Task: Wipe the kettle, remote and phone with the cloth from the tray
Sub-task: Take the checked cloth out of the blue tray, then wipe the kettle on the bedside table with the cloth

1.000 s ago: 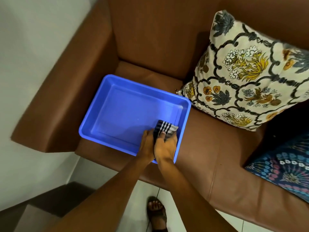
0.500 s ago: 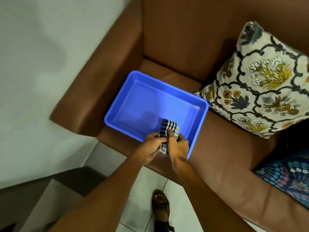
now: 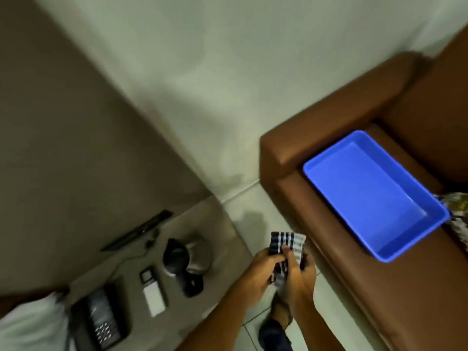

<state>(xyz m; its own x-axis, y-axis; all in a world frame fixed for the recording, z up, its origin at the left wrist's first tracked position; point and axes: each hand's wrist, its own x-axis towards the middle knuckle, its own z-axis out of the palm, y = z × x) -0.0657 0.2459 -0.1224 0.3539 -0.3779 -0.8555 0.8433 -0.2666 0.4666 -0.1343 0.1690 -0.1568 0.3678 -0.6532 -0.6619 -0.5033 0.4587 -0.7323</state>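
Both my hands hold a folded black-and-white checked cloth (image 3: 287, 245) in the air over the floor; my left hand (image 3: 262, 269) and my right hand (image 3: 300, 274) grip it together. The blue tray (image 3: 367, 193) sits empty on the brown sofa seat, to the right of my hands. On a low beige table to the left stand a steel kettle (image 3: 190, 257) with a black lid and handle, a small white-and-black remote (image 3: 152, 293), and a black desk phone (image 3: 101, 320) with a keypad. The view is motion-blurred.
The brown sofa armrest (image 3: 329, 122) stands between the tray and the wall. A dark flat panel (image 3: 138, 230) hangs on the wall above the table. Something white (image 3: 30, 323) lies at the table's left end. My sandalled foot (image 3: 276, 325) is on the tiled floor.
My hands have lifted the cloth out of the tray and carried it left, away from the sofa. My view has swung left, bringing the table with kettle, remote and phone into sight.
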